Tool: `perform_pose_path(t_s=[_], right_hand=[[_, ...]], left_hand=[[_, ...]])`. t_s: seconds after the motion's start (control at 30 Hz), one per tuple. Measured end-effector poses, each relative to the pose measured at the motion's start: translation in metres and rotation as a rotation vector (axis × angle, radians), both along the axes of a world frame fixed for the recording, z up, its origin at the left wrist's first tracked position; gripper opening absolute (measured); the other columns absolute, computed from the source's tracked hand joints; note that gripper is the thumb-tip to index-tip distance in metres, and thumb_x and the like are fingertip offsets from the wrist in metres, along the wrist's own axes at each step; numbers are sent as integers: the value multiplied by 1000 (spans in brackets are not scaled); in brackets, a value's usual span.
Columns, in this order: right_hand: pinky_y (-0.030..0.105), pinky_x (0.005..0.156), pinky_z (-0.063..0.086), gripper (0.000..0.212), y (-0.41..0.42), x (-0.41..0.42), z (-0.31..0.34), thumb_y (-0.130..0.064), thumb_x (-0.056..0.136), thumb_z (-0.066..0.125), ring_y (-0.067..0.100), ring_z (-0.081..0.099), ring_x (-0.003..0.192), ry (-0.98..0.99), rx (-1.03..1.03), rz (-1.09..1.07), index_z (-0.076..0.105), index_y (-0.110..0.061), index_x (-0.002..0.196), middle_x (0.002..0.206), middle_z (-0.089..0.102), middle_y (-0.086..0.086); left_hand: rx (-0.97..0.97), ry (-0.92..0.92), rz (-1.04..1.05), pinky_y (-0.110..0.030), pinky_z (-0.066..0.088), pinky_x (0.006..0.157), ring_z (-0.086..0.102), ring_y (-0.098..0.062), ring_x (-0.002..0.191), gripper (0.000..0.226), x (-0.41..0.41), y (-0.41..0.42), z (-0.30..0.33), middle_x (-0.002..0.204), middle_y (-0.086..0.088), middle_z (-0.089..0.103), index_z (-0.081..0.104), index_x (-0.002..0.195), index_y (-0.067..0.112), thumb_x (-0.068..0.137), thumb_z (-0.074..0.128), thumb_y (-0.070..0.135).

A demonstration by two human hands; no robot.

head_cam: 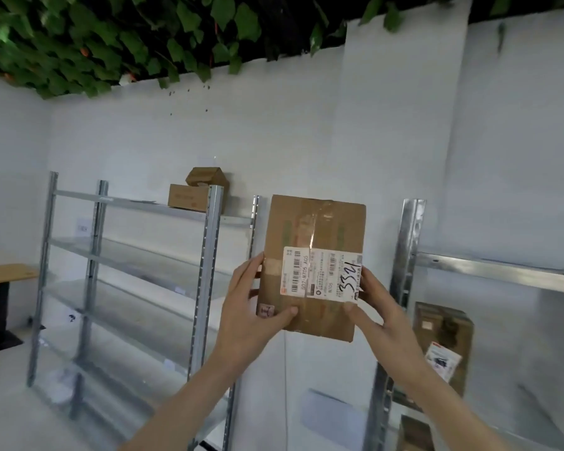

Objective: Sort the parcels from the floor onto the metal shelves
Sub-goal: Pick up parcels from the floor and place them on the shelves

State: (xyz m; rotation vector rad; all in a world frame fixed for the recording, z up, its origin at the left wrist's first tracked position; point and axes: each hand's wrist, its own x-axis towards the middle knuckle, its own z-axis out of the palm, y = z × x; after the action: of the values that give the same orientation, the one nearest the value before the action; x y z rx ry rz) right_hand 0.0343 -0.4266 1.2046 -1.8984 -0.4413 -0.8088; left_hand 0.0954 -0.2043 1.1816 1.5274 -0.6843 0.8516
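So the cardboard parcel (313, 265) is up in the air at about chest height, between two metal shelving units, held upright with its white shipping label (321, 275) facing the camera (handwritten number scrawled on it). Left hand (251, 307) grips its left edge, thumb across the front; right hand (376, 307) pinches the right edge by the label. The left shelf unit (127, 271) has two small boxes (196, 190) on top. The right shelf unit (437, 271) holds another labelled parcel (443, 346) leaning inside.
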Motion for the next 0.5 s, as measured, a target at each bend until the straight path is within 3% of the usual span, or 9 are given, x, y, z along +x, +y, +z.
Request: perform_pose_path(t_s=[0.1,0.23,0.37,0.5], right_hand=[[14,93,54,56,-24,-34,4,-24,101,62,-14,56,122,11,34,-29,41,-58,140,129,62,-39],[31,105,52,55,-66,-81,13,-21,101,61,-1,59,127,7,105,-67,45,-43,150,134,66,-23],[37,96,56,51,-117,-124,21,-29,96,62,4,65,122,-20,195,-102,50,-39,145,133,68,-19],[30,77,63,41,-179,-165,28,-31,102,58,4,69,112,-31,257,-198,56,-35,142,126,71,-18]], left_hand=[[2,7,-163,-20,56,88,49,-1,130,105,-26,-29,8,146,23,40,38,149,43,65,96,19],[57,-6,-336,-39,61,88,51,-14,135,117,-51,-76,22,151,19,35,32,153,46,61,99,20],[164,-22,-430,-31,53,101,44,-3,138,123,-79,-127,35,148,28,29,24,154,52,61,98,19],[245,-35,-494,-14,47,100,36,11,137,125,-104,-185,48,146,35,27,17,154,52,64,97,19]])
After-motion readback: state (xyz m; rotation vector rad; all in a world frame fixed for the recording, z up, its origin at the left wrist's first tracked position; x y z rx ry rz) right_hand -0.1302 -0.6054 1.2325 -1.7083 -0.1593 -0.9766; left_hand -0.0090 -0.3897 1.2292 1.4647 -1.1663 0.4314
